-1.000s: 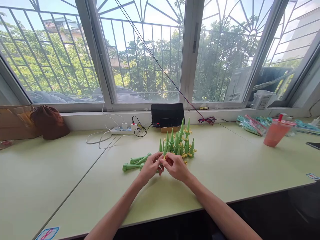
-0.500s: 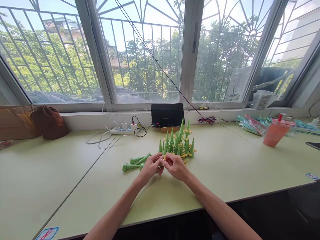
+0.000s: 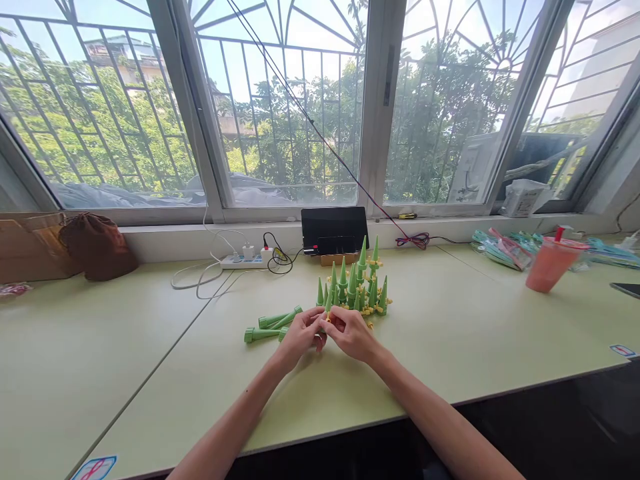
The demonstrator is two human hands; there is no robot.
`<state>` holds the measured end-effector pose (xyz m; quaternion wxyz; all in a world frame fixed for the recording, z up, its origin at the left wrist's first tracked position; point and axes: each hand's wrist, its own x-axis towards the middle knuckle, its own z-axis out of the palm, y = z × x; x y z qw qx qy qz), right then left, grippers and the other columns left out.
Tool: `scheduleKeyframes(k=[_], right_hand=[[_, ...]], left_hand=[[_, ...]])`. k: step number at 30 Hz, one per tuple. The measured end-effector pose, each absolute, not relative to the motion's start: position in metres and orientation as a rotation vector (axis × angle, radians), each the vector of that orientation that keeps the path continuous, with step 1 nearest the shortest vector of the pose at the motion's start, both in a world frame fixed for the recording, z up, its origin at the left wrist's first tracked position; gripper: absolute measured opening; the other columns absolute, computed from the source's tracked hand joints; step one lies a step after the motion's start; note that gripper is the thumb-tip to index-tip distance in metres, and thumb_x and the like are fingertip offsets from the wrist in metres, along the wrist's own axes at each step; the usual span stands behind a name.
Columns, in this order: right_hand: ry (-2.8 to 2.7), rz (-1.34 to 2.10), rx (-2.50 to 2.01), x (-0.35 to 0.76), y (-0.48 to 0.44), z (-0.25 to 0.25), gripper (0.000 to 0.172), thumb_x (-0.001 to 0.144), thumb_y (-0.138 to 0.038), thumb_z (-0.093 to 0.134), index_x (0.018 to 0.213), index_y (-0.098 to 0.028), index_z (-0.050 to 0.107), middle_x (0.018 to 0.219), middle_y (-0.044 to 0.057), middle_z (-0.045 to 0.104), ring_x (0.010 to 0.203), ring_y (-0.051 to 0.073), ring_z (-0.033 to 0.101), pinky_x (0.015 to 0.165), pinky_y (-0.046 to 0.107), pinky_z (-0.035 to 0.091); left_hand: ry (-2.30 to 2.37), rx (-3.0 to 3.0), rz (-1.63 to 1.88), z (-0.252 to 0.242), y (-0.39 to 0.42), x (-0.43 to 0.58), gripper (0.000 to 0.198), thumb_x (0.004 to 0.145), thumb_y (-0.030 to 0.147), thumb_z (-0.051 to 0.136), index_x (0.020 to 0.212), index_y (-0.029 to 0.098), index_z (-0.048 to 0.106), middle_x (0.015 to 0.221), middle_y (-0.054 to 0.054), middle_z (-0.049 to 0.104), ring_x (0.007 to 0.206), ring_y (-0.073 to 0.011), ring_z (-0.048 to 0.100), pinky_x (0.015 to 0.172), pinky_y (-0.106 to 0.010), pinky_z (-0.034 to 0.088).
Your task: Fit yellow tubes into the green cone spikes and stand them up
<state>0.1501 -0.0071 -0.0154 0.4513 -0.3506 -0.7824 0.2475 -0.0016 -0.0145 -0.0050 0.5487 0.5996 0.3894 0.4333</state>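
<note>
My left hand and my right hand meet over the table, both closed around one green plant watering spike. Its pointed end sticks up between them, with a bit of yellow valve showing at my right fingertips; my fingers hide the rest. Just behind stand several upright green watering spikes with yellow valves, grouped closely. Left of my left hand, several loose green spikes without visible valves lie on their sides.
A black tablet leans at the back of the pale green table. A power strip with cables stands left of it. Rightward are a red-capped drink cup and plastic packets; a brown pouch sits far left.
The view has shifted very slightly. Both hands keep the same hold on the spike, and nothing on the table has visibly moved.
</note>
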Motion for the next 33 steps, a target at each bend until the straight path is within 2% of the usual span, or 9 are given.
scheduleKeyframes(k=[18, 26, 33], right_hand=[[-1.940, 0.656, -0.843, 0.1508, -0.0065, -0.0151, 0.030, 0.086, -0.030, 0.051, 0.062, -0.019, 0.036, 0.055, -0.007, 0.035, 0.052, 0.008, 0.030, 0.050, 0.022, 0.025], [-1.911, 0.607, -0.868, 0.1489, -0.0085, -0.0131, 0.031, 0.086, -0.032, 0.051, 0.062, -0.019, 0.037, 0.054, -0.006, 0.036, 0.051, 0.008, 0.030, 0.050, 0.023, 0.025], [-1.886, 0.545, -0.879, 0.1481, -0.0097, -0.0117, 0.035, 0.087, -0.037, 0.051, 0.061, -0.019, 0.036, 0.055, -0.006, 0.038, 0.051, 0.008, 0.030, 0.050, 0.023, 0.025]], left_hand=[[0.937, 1.427, 0.988, -0.0046, -0.0147, -0.0029, 0.034, 0.080, 0.048, 0.061, 0.081, 0.015, 0.061, 0.069, 0.000, 0.054, 0.048, -0.0060, 0.044, 0.043, -0.018, 0.039], [0.902, 1.388, 1.026, -0.0040, -0.0149, -0.0009, 0.034, 0.078, 0.048, 0.064, 0.081, 0.015, 0.058, 0.068, 0.000, 0.053, 0.049, -0.0070, 0.044, 0.043, -0.020, 0.040], [0.884, 1.351, 1.076, -0.0057, -0.0134, 0.0022, 0.041, 0.082, 0.054, 0.058, 0.070, 0.015, 0.050, 0.063, 0.002, 0.049, 0.047, -0.0065, 0.045, 0.042, -0.019, 0.040]])
